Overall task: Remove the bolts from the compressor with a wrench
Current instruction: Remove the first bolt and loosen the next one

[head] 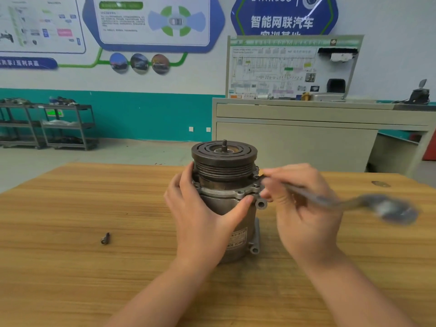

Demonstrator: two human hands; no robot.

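Note:
A grey metal compressor (224, 171) stands upright on the wooden table (70, 208), its dark pulley on top. Bolt heads show around its flange (236, 193). My left hand (200, 215) grips the compressor body from the left, thumb on the flange rim. My right hand (304, 208) holds a wrench (342, 204), blurred by motion, with its near end at a bolt on the flange's right side. The wrench's far end sticks out to the right. One loose bolt (105, 238) lies on the table to the left.
Behind the table stands a beige workbench (306, 128) carrying a wiring display board (292, 67). Metal shelf carts (59, 126) stand by the far left wall. Posters cover the wall.

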